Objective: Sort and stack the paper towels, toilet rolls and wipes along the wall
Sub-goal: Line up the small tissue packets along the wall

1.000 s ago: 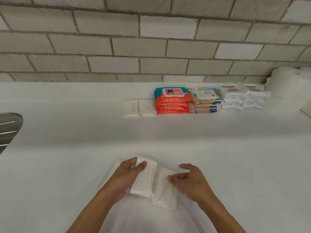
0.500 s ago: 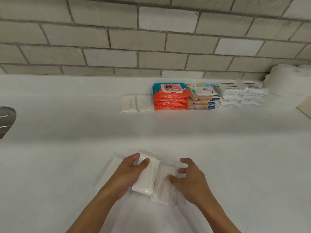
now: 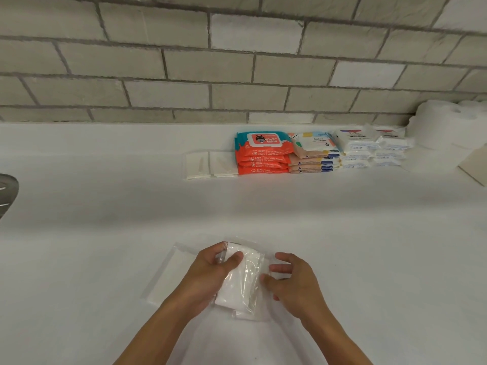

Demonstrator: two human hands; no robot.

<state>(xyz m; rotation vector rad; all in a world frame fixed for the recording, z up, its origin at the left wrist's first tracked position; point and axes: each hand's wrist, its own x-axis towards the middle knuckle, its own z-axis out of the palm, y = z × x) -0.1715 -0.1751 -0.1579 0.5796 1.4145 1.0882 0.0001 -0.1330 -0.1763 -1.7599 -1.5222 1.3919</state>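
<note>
left hand (image 3: 208,275) grip clamped on white pack (image 3: 237,283), now atop second pack (image 3: 246,315), no longer beside it. right hand (image 3: 292,283) grip apart. pair seems ready for wall (image 3: 237,69).

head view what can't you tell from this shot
All head view.
- Packs beneath the clear-wrapped pack: the left hand and that pack cover them; count unclear.
- Toilet rolls: cut off by the right edge.
- Metal object: cut off by the left edge, unidentifiable.
- Print on the white wipe packs: too small.

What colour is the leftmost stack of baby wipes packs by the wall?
Orange-red with teal tops: the baby wipes stack, clearest in the head view.
</note>
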